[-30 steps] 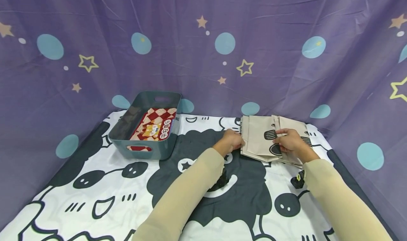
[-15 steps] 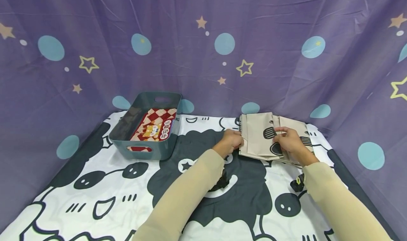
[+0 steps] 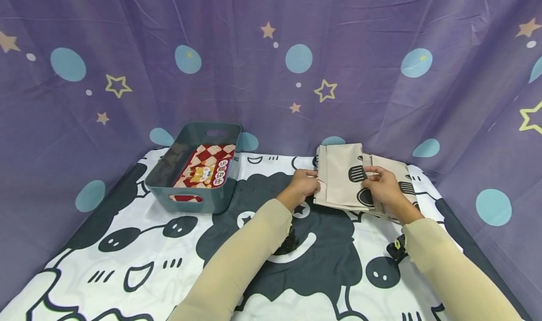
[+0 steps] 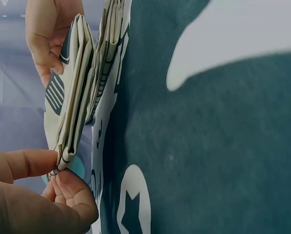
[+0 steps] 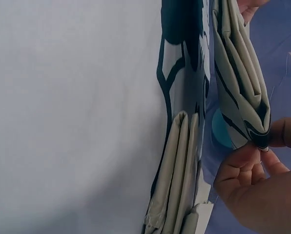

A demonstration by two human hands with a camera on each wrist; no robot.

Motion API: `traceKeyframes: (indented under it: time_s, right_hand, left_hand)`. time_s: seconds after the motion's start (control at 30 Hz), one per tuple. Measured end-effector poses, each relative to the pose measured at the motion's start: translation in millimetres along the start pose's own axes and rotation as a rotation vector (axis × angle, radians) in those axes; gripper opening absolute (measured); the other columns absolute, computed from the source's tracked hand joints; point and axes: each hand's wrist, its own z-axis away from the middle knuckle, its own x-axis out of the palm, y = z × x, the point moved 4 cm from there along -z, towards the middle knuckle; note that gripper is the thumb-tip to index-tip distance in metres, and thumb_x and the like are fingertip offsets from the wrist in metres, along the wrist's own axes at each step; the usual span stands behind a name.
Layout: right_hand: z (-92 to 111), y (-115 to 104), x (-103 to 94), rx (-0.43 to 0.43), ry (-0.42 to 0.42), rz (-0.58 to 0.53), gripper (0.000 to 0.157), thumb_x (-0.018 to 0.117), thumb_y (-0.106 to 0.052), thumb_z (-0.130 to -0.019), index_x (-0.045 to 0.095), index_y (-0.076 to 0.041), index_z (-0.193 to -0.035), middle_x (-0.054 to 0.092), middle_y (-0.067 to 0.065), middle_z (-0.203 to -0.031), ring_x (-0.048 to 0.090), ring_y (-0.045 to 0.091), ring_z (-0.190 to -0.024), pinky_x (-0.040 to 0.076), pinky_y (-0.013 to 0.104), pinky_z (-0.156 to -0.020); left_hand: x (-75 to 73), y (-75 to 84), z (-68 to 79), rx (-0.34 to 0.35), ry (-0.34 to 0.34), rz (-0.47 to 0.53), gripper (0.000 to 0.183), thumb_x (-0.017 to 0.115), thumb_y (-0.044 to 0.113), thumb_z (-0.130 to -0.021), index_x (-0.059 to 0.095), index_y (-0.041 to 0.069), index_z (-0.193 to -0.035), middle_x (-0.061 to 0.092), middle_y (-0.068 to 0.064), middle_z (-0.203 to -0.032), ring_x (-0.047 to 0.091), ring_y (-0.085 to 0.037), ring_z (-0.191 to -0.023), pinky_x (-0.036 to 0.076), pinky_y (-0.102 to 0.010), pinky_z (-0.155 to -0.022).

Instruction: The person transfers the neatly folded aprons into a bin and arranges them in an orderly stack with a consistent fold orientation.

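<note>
A folded beige cloth point(image 3: 340, 175) with black printed shapes is held at the back right of the table. My left hand point(image 3: 304, 183) pinches its left edge between thumb and fingers. At its right edge, my right hand point(image 3: 383, 187) pinches a corner. Several stacked layers of the folded cloth point(image 4: 77, 92) show edge-on in the left wrist view, raised off the table. A second folded beige piece point(image 5: 177, 165) lies on the tablecloth below it in the right wrist view. In the head view, part of this second piece point(image 3: 391, 163) shows behind my right hand.
On the left stands a grey-green plastic bin point(image 3: 220, 198) with a red-and-cream checkered pack point(image 3: 207, 165) inside. A black-and-white cartoon tablecloth point(image 3: 169, 260) covers the table. Behind it hangs a purple curtain point(image 3: 254, 67) with stars and dots.
The folded cloth has risen and shifted slightly left, both hands holding it. The second folded piece and the bin stayed in place.
</note>
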Motion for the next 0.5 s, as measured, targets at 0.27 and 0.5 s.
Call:
traceKeyframes:
  time_s: [0.27,0.5]
  right_hand:
    - [5,-11,7.9,-0.046,0.007,-0.007,0.051,0.062,0.005,-0.088,0.054,0.007,-0.138,0.066,0.005,-0.091,0.058,0.001,-0.072,0.050,0.017,-0.063]
    - [7,-15,14.4,-0.065,0.007,-0.015,0.050,0.063,0.006,-0.088,0.053,0.009,-0.137,0.067,0.015,-0.094,0.057,0.001,-0.069,0.049,0.017,-0.061]
  left_hand:
    - [-12.4,2.8,5.4,0.038,-0.006,-0.014,0.056,0.059,-0.019,-0.077,0.065,-0.002,-0.130,0.064,-0.010,-0.101,0.039,-0.010,-0.053,0.037,-0.027,-0.052]
    - [-22.5,2.1,10.0,0.063,-0.019,-0.033,0.054,0.061,-0.017,-0.078,0.065,-0.002,-0.130,0.069,-0.016,-0.117,0.061,-0.018,-0.093,0.049,-0.027,-0.066]
